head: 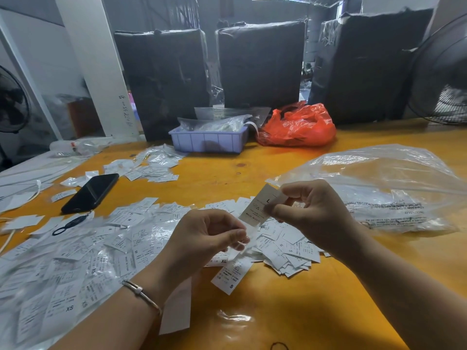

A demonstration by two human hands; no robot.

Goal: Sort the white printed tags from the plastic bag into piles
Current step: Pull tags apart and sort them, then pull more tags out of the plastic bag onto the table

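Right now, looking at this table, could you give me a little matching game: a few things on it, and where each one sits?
Things:
1. black phone
2. red plastic bag
3. lavender tray
4. L tag

Places:
a. between both hands
b. far middle, left of the red bag
c. left, beside the scattered tags
d. far side, by the black bundles

Pairs: 1-c, 2-d, 3-b, 4-a

We see soft daylight come from the back, so the tall black wrapped bundles (261, 64) look dark. The shiny orange wooden table (290, 322) glares. Edges bend, and the white paper tags (63, 269) at left look blurry.
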